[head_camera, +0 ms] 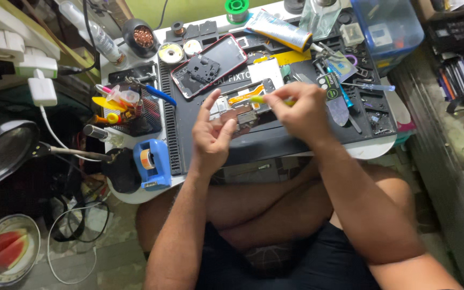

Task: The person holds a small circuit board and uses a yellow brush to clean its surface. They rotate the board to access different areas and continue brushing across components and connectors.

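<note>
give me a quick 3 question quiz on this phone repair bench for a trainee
1. True or false: the right hand holds a yellow-green tool over the opened phone.
2. Which thing lies on the dark work mat above the left hand? A) a red-edged phone frame B) a blue tape dispenser C) a plate of watermelon
3. Fill in: the blue tape dispenser stands at the table's ____ corner, on the person's left.

Key
1. True
2. A, the red-edged phone frame
3. near
</note>
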